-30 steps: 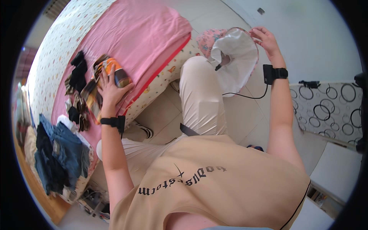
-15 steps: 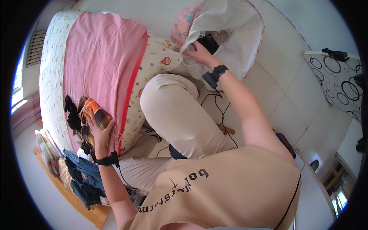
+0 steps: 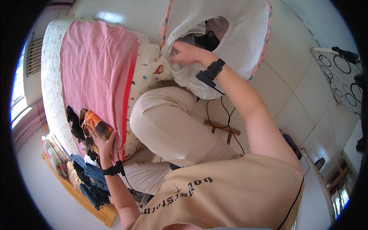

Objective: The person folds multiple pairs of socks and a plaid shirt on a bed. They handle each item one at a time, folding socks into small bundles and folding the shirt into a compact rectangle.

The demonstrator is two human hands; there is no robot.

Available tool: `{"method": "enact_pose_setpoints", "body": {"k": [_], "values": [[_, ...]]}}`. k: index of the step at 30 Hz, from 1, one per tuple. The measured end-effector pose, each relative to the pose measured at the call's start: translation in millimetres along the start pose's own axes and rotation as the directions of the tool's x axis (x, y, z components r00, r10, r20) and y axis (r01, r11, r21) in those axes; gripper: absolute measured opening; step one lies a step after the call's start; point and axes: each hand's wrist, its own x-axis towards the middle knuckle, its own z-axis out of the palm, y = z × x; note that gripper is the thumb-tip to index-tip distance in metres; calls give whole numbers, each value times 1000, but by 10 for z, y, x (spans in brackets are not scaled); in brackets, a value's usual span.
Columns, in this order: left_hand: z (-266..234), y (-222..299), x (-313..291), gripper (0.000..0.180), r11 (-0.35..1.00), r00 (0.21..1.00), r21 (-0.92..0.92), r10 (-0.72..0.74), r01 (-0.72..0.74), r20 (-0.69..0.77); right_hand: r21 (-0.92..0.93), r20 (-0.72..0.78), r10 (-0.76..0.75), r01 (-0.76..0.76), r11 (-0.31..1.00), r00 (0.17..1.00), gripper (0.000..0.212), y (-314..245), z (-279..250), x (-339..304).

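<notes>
My left hand (image 3: 102, 142) is at the near end of the bed, its fingers and thumb around an orange-and-dark-brown folded piece (image 3: 99, 124), which looks like cloth. Black crumpled cloth (image 3: 74, 124) lies just left of it on the pink blanket (image 3: 97, 69). At the far middle, my right hand (image 3: 187, 53) is closed on the white lining (image 3: 245, 46) of a round fabric basket with a pink patterned outside (image 3: 267, 40). The fingertips are partly hidden in the folds. Inside the basket's gathered opening show dark items (image 3: 210, 40) and greyish cloth.
My bent knee (image 3: 157, 115) is between bed and basket. Folded jeans (image 3: 90, 184) and other clothes are piled on a wooden-edged surface (image 3: 76, 195) at left. A small wooden stool (image 3: 222, 127) stands on the tiles, and a black cable (image 3: 229, 124) hangs from my right wrist strap.
My right hand has shifted left and slightly down, and the basket's mouth now faces me more widely. My left hand stays on the orange-and-brown piece. The whole view has shifted a little.
</notes>
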Motion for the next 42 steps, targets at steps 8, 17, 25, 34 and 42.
{"method": "enact_pose_setpoints", "body": {"k": [8,17,25,34,42], "values": [[-20,85,-25,130,998,1000,-61,9,-10,-16,-126,-531,9,-89,988,847,42,1281,-580,473],[-10,142,-15,133,997,999,-71,17,-19,-38,155,-249,558,-536,830,792,43,1570,-311,-74],[8,143,-20,134,998,998,-65,17,-20,-57,191,-317,595,-565,803,739,43,1554,-143,-286],[18,141,-25,135,998,997,-60,18,-22,-69,231,-443,580,-538,811,684,44,1551,-92,-281],[17,155,-30,134,997,998,-74,-15,11,-57,324,-823,439,-337,884,361,44,1579,-469,-42]]}}
